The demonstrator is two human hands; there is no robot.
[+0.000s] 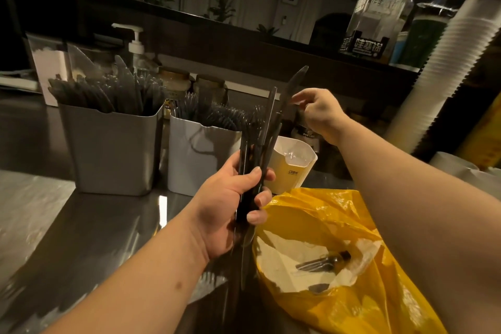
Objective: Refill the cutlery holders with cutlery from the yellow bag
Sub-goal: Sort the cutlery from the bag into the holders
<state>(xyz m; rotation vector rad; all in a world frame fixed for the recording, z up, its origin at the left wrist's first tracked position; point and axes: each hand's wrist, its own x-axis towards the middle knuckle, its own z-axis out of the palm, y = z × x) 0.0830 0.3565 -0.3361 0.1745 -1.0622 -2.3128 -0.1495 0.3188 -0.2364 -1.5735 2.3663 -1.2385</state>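
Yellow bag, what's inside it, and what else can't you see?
All head view.
The yellow bag: folds and the bottom edge hide its inside; some forks show.
The bundle in the left hand: dark, overlapping, uncountable.
The cream holder: bundle covers part; contents glary.
The knife pinched by the right hand: blurred.

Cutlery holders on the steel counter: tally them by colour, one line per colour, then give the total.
Tall grey plastic holder: 1
White plastic holder: 1
Small cream plastic holder with a printed label: 1
Total: 3
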